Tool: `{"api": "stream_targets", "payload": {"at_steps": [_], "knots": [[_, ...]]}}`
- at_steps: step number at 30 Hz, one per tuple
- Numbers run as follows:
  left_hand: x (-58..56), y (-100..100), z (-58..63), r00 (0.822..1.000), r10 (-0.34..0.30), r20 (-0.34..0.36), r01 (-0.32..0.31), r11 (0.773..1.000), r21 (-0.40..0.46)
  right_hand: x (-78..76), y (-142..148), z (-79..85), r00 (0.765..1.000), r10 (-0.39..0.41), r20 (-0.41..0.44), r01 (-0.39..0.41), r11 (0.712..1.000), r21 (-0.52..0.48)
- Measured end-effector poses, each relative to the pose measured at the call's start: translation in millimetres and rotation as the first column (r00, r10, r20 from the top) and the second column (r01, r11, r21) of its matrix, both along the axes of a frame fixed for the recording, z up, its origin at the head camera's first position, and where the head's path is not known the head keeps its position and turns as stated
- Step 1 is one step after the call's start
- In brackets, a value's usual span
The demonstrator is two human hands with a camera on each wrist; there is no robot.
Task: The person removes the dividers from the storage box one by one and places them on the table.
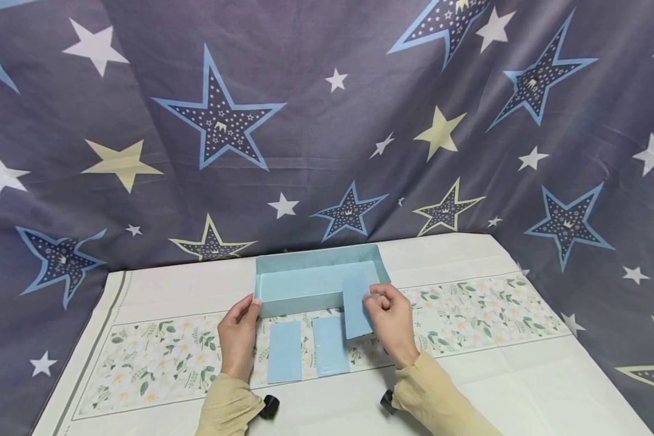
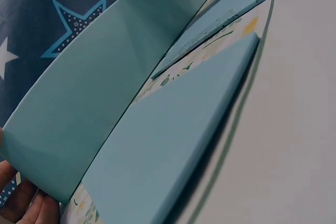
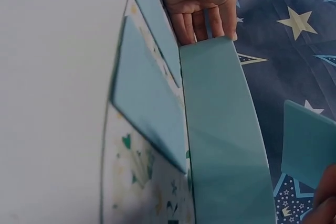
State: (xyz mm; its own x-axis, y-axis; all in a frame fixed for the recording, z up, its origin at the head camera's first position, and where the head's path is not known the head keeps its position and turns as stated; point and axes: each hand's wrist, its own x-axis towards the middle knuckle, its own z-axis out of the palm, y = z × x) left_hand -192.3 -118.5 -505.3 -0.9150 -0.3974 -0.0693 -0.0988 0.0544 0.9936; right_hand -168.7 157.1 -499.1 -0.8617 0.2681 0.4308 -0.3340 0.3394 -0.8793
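An open-topped light blue rectangular box [image 1: 300,306] stands toward the back of the table. My left hand [image 1: 237,339] grips its left end, thumb at the front corner of the rim. In my right hand [image 1: 390,318], thumb and fingers pinch the right edge of a flat blue rectangular panel [image 1: 355,309]. That panel is raised and tilted, overlapping the box's front right part in the head view. Two similar panels, a left one [image 1: 284,352] and a middle one [image 1: 331,346], lie side by side before the box. The right wrist view shows the left fingers [image 3: 199,24] around the box's end.
A white tablecloth [image 1: 469,381] with a floral strip [image 1: 469,312] covers the table. Behind it hangs a dark curtain [image 1: 305,121] printed with stars. Two small black objects, one left [image 1: 270,407] and one right [image 1: 388,401], show at the wrists.
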Motion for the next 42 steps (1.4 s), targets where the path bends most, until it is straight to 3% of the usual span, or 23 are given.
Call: {"api": "stream_targets", "payload": {"at_steps": [2,5,9,10,15,17,23,26,28,33,35,42], "knots": [[0.0,-1,0.1,1.000,-0.002,0.002,0.002,1.000,0.001,6.9,0,7.0,1.000,0.014,0.014,-0.013,1.000,-0.011],[0.3,-2,0.0,1.000,-0.006,-0.002,0.006,1.000,-0.009,-2.5,10,-24.4,0.999,-0.018,0.028,0.017,0.999,0.035],[-0.1,-2,-0.6,1.000,-0.002,-0.005,0.002,1.000,-0.009,-4.5,17,-42.9,0.997,-0.053,0.064,0.049,0.997,0.066],[-0.3,-2,-0.8,1.000,-0.003,-0.003,0.003,1.000,-0.008,-2.1,17,-40.8,0.997,-0.046,0.060,0.043,0.998,0.056],[-0.4,-1,-0.3,1.000,-0.005,-0.003,0.005,1.000,0.000,24.7,6,7.4,0.994,-0.041,0.104,0.042,0.999,-0.003],[-0.6,-2,-0.5,1.000,-0.006,-0.006,0.006,1.000,-0.001,31.9,4,17.1,0.992,-0.052,0.117,0.053,0.999,-0.002],[-1.5,-2,-2.6,1.000,-0.002,0.005,0.002,1.000,-0.005,21.0,21,-32.7,0.992,-0.063,0.106,0.051,0.992,0.112],[-1.5,-1,-2.4,1.000,-0.002,0.001,0.002,1.000,-0.006,18.8,26,-44.6,0.992,-0.071,0.100,0.057,0.990,0.130],[-1.5,-1,-2.1,1.000,-0.004,-0.006,0.004,1.000,-0.004,25.3,24,-33.4,0.997,-0.025,0.072,0.018,0.995,0.099],[-1.4,-1,-1.2,1.000,0.003,-0.013,-0.003,1.000,-0.002,31.7,20,-23.7,0.997,-0.018,0.069,0.008,0.990,0.139],[-1.6,-1,-1.4,1.000,0.005,-0.015,-0.005,1.000,-0.008,29.8,20,-27.9,0.992,-0.062,0.111,0.041,0.983,0.182],[-1.3,-1,-3.1,1.000,-0.002,-0.010,0.002,1.000,-0.004,41.9,10,7.1,0.973,-0.003,0.230,-0.022,0.994,0.105]]}}
